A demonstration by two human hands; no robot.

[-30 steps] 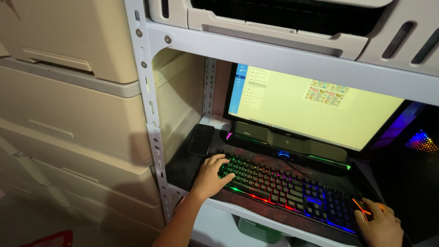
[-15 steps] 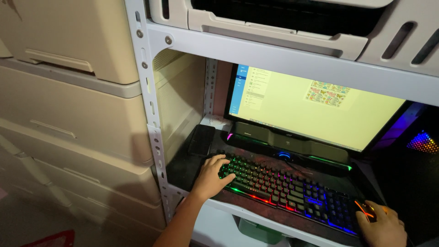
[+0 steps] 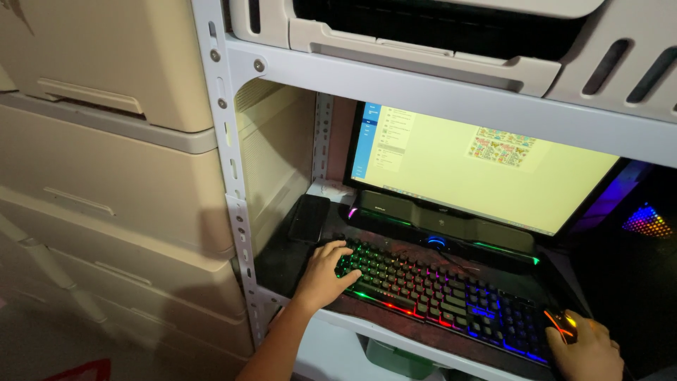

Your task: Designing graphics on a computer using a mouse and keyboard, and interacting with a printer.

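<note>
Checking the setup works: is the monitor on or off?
On: the monitor glows pale yellow, showing a window with a blue sidebar.

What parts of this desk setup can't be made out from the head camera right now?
- Mouse: mostly hidden under the right hand; only its lit front shows.
- Right hand: cut off by the bottom edge.
- Monitor: its top is hidden behind the shelf beam; the screen text is too small to read.
- Keyboard: its left end is covered by the left hand.
</note>
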